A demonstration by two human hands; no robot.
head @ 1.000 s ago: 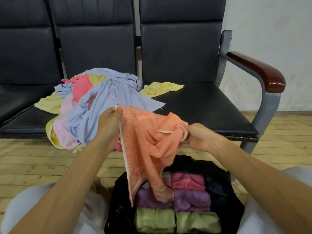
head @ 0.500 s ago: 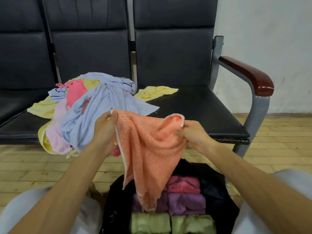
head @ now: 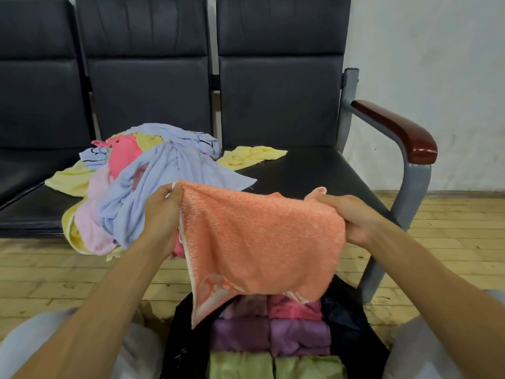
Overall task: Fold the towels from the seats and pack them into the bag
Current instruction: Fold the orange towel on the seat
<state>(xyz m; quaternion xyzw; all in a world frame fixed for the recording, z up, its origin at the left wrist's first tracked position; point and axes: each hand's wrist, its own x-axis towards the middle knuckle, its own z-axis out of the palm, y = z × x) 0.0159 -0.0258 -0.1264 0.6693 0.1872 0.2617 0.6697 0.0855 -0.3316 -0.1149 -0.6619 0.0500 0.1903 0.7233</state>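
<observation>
An orange towel (head: 262, 242) hangs stretched between my hands above the open black bag (head: 352, 332). My left hand (head: 161, 214) pinches its top left corner, and my right hand (head: 352, 217) grips the top right corner. Inside the bag lie folded towels in rows: pink (head: 295, 310), purple (head: 273, 337) and green (head: 276, 366). A pile of loose towels (head: 153, 181) in blue, pink and yellow lies on the middle seat, just behind my left hand. One yellow towel (head: 251, 155) lies at the back of the right seat.
A row of black padded seats (head: 300, 170) stands against a white wall, with a metal frame and a dark red armrest (head: 396, 129) at the right end. Wooden floorboards (head: 41, 269) run under the seats. My knees flank the bag.
My hands have moved apart and the orange towel, bunched and hanging a second ago, is now spread wide between them. My right hand shifted right along the top edge.
</observation>
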